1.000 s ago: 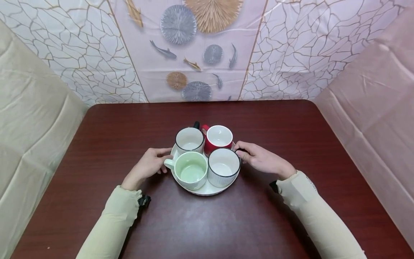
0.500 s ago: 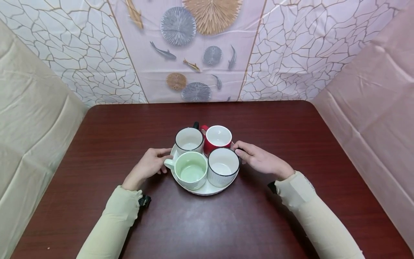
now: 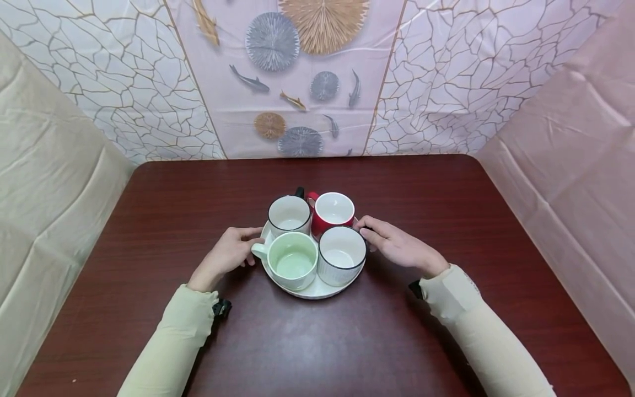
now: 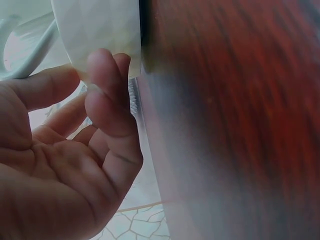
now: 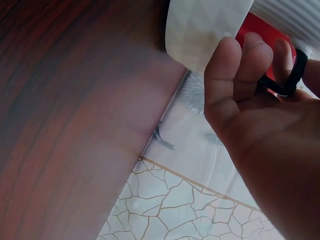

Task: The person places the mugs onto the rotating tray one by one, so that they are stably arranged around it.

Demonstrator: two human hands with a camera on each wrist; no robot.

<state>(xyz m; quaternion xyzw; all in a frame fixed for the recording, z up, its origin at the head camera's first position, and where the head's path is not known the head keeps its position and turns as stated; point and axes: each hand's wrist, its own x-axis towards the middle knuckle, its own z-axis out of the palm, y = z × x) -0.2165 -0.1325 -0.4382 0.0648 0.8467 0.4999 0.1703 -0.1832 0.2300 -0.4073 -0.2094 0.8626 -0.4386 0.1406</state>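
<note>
A round white plate point(image 3: 313, 295) with a faceted outer wall carries several mugs. A pale green mug point(image 3: 294, 275) stands at front left, its handle toward my left hand point(image 3: 229, 252). A white mug point(image 3: 342, 270) with a black rim is at front right, another black-rimmed white mug point(image 3: 289, 215) at back left. Behind right sits a red mug point(image 3: 324, 221), white inside. My left hand holds the plate's left edge, fingertips against its wall point(image 4: 100, 30). My right hand point(image 3: 394, 241) holds the right edge, fingers beside the front white mug's black handle point(image 5: 287, 90).
The dark red-brown table point(image 3: 307, 353) extends around the plate. A patterned cloth point(image 3: 307, 82) hangs along its back edge. Beige padded panels rise at the left point(image 3: 49, 193) and right point(image 3: 570, 165).
The right hand and right-side mugs sit a few pixels further left, and the backdrop has shifted slightly too. Both hands keep their places at the plate.
</note>
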